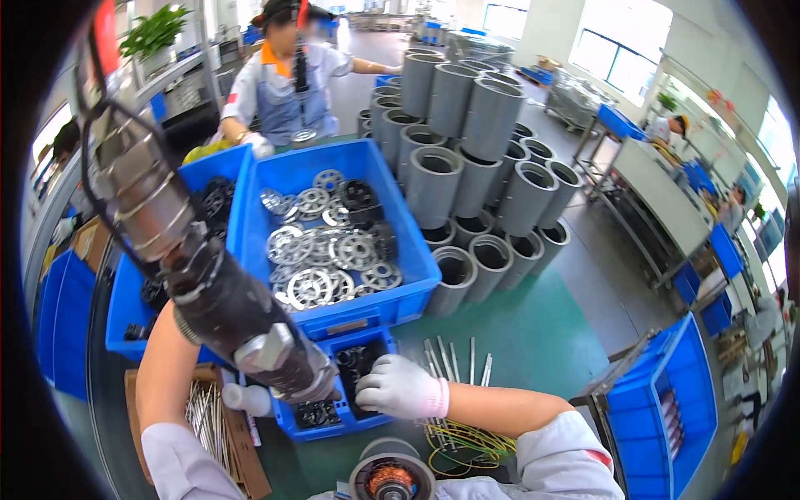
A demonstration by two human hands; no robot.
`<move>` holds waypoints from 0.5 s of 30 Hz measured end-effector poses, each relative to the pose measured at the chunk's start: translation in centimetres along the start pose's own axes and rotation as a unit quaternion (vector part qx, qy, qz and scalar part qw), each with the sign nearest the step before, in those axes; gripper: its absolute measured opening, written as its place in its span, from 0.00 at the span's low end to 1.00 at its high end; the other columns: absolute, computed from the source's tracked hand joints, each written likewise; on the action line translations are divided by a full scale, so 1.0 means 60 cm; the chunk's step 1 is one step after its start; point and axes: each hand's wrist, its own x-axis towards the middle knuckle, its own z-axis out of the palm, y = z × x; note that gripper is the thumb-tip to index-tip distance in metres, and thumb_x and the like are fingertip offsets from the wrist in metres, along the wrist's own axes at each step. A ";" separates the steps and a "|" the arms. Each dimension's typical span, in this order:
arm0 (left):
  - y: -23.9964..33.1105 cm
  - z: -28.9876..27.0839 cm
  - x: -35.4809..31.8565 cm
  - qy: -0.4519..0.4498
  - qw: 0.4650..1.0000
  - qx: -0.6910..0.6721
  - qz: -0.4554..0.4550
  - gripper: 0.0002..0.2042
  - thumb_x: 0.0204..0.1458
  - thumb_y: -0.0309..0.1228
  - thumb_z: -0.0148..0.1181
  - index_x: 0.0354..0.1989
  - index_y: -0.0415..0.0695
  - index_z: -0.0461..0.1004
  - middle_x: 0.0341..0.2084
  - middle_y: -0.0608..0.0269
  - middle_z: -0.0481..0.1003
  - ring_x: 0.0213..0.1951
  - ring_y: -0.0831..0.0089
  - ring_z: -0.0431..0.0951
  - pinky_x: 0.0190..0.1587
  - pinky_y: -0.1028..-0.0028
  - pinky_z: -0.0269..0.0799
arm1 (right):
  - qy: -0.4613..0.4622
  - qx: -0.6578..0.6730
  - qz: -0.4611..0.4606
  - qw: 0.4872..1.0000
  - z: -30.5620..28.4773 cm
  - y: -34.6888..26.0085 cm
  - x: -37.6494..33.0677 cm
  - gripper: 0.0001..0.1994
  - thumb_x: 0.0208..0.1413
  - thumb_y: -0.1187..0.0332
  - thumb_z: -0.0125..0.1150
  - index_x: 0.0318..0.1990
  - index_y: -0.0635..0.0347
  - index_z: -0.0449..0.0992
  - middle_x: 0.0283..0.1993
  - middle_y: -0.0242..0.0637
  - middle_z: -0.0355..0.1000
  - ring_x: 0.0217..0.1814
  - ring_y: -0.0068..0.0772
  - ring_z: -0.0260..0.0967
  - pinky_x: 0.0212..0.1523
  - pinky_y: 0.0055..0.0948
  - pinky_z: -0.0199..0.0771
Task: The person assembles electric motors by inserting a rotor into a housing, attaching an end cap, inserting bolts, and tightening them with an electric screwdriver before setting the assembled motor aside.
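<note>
My right hand, in a white glove, reaches into a small divided blue bin of small black parts. Its fingers curl down among them, and whatever they pinch is hidden. My left forearm rises at the left and disappears behind a hanging power driver, which covers that hand. Below the bin, close to me, stands a grey motor housing with copper windings and a shaft inside.
A large blue crate holds shiny metal end covers. Grey cylindrical housings stand stacked at the back right. Metal rods and yellow-green wires lie right of the bin. A cardboard box holds thin rods. A co-worker stands opposite.
</note>
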 end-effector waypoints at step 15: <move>-0.156 0.031 -0.078 -0.048 0.996 0.052 0.063 0.26 0.48 0.39 0.54 0.58 0.44 0.65 0.52 0.49 0.69 0.55 0.56 0.68 0.56 0.65 0.65 | 0.004 -0.025 -0.004 1.000 -0.001 -0.004 -0.004 0.06 0.47 0.61 0.60 0.30 0.48 0.73 0.29 0.30 0.69 0.33 0.36 0.66 0.40 0.34 0.63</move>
